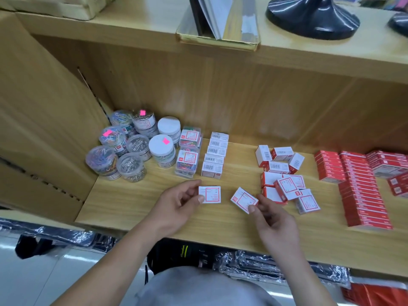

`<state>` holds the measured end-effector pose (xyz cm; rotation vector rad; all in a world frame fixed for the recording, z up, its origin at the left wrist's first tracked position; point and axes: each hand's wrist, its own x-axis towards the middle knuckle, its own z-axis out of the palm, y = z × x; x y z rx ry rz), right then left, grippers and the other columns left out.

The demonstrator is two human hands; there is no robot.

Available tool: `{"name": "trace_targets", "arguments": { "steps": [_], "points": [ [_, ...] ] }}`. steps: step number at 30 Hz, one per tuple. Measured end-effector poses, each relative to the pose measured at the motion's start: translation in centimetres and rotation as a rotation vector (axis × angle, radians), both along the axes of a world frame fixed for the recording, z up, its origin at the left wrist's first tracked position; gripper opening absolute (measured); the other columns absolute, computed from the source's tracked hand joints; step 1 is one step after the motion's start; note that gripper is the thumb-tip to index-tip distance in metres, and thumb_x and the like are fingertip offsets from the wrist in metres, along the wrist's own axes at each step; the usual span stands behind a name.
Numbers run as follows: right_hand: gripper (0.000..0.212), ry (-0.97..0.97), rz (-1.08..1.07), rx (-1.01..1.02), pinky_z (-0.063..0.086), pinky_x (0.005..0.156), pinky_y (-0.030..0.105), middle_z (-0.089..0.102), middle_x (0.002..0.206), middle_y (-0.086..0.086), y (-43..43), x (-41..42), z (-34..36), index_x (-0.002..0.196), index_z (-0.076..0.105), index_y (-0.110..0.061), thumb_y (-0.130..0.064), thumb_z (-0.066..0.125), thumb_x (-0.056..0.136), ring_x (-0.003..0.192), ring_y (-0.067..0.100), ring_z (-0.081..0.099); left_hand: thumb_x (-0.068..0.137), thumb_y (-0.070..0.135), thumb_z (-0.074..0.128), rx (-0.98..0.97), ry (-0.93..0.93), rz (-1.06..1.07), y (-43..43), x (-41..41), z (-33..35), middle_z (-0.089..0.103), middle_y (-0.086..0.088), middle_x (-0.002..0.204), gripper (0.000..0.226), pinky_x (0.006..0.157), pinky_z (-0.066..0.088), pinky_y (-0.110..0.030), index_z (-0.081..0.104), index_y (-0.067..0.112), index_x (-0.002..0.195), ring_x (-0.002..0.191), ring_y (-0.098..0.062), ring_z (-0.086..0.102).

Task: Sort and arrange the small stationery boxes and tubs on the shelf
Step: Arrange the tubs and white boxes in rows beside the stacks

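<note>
- Level small white cardboard box [209,194]: red square outline on its face.
- Tilted small white cardboard box [244,200]: the same red outline.
- Row of small white cardboard boxes [214,154]: black barcodes.
- Clear round plastic tubs [103,161]: multicoloured clips inside.
- White-lidded round plastic tub [161,145]: bright pink sticker.
- Flat red cardboard boxes [362,195]: pale print.
- Laminate shelf board [136,202]: yellow-brown wood grain.

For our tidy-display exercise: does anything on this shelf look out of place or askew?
Yes. The small white-and-red cardboard boxes right of centre lie jumbled, tilted at mixed angles, some overlapping, unlike the straight row of white barcode boxes and stacked red boxes beside them.
</note>
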<state>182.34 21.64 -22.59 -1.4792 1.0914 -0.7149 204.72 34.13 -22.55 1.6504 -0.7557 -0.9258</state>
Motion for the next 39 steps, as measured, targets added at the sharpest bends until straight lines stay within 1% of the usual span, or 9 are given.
{"name": "trace_targets", "arguments": {
  "steps": [6, 14, 17, 20, 25, 28, 32, 36, 39],
  "points": [
    [0.035, 0.04, 0.014, -0.035, 0.05, 0.081, 0.013, 0.075, 0.096, -0.006, 0.2, -0.1, 0.0, 0.122, 0.066, -0.026, -0.017, 0.073, 0.089, 0.087, 0.004, 0.067, 0.093, 0.016, 0.073, -0.005, 0.037, -0.015, -0.1, 0.3, -0.3, 0.074, -0.004, 0.107, 0.037, 0.091, 0.054, -0.026, 0.066, 0.03, 0.127, 0.103, -0.029, 0.067],
    [0.036, 0.033, 0.019, -0.041, 0.049, 0.075, 0.011, 0.073, 0.088, -0.003, 0.3, -0.1, 0.2, 0.122, 0.068, -0.022, -0.012, 0.075, 0.088, 0.077, 0.002, 0.064, 0.081, 0.027, 0.077, -0.06, 0.057, -0.042, -0.1, 0.4, -0.7, 0.074, -0.01, 0.104, 0.039, 0.094, 0.054, -0.045, 0.069, 0.03, 0.119, 0.099, -0.038, 0.066],
    [0.039, 0.059, 0.039, -0.126, 0.048, 0.074, 0.012, 0.068, 0.091, 0.003, 0.3, 0.4, 0.8, 0.127, 0.066, -0.016, -0.005, 0.071, 0.09, 0.077, 0.001, 0.061, 0.08, 0.023, 0.076, -0.07, 0.064, -0.047, -0.2, 0.2, -0.2, 0.075, -0.006, 0.097, 0.032, 0.083, 0.052, -0.035, 0.073, 0.036, 0.108, 0.084, -0.02, 0.063],
    [0.046, 0.123, 0.131, -0.355, 0.051, 0.074, 0.017, 0.055, 0.096, 0.002, -0.2, 1.1, 1.9, 0.13, 0.063, -0.022, -0.001, 0.068, 0.09, 0.083, 0.006, 0.058, 0.081, 0.026, 0.07, -0.076, 0.044, -0.042, -0.5, -0.2, 0.4, 0.069, 0.014, 0.091, 0.032, 0.08, 0.048, -0.024, 0.074, 0.034, 0.112, 0.079, -0.005, 0.058],
    [0.046, 0.461, 0.333, -0.71, 0.053, 0.071, 0.035, 0.051, 0.101, -0.015, -1.8, 2.8, 5.1, 0.131, 0.062, -0.03, -0.018, 0.073, 0.088, 0.088, 0.013, 0.059, 0.09, 0.009, 0.074, -0.092, -0.207, -0.147, -0.3, 0.1, 2.1, 0.058, 0.025, 0.092, 0.04, 0.072, 0.047, -0.018, 0.068, 0.031, 0.123, 0.071, -0.002, 0.055],
    [0.035, 0.612, 0.413, -0.823, 0.048, 0.072, 0.03, 0.062, 0.106, -0.015, -1.8, 4.3, 6.3, 0.116, 0.06, -0.035, -0.034, 0.077, 0.084, 0.097, 0.014, 0.063, 0.08, 0.011, 0.078, -0.056, -0.509, -0.27, -0.2, 0.8, 4.1, 0.061, 0.017, 0.084, 0.031, 0.064, 0.048, -0.024, 0.067, 0.03, 0.101, 0.065, -0.004, 0.055],
    [0.036, 0.555, 0.401, -0.57, 0.047, 0.08, 0.03, 0.066, 0.103, -0.011, -1.8, 5.4, 4.8, 0.11, 0.062, -0.037, -0.041, 0.081, 0.08, 0.1, 0.013, 0.061, 0.081, 0.022, 0.075, -0.152, -0.841, -0.399, -0.7, 0.0, 4.8, 0.061, 0.016, 0.094, 0.021, 0.073, 0.045, -0.024, 0.072, 0.033, 0.099, 0.083, 0.0, 0.051],
    [0.048, 0.438, 0.33, -0.609, 0.05, 0.089, 0.027, 0.065, 0.112, -0.009, -1.1, 3.8, 2.8, 0.121, 0.069, -0.02, -0.02, 0.086, 0.076, 0.105, 0.015, 0.064, 0.08, 0.02, 0.08, -0.18, -0.833, -0.34, -0.3, -1.1, 3.2, 0.066, 0.02, 0.118, 0.056, 0.088, 0.048, -0.029, 0.063, 0.033, 0.132, 0.102, -0.01, 0.052],
    [0.045, 0.404, 0.227, -0.66, 0.054, 0.084, 0.035, 0.061, 0.105, -0.005, 0.0, 2.8, 1.9, 0.119, 0.071, -0.011, -0.01, 0.084, 0.076, 0.093, 0.02, 0.065, 0.079, 0.021, 0.083, -0.174, -0.858, -0.237, 1.0, -0.5, 2.3, 0.059, 0.014, 0.126, 0.06, 0.095, 0.047, -0.031, 0.062, 0.026, 0.135, 0.108, -0.014, 0.053]
  ]
}}
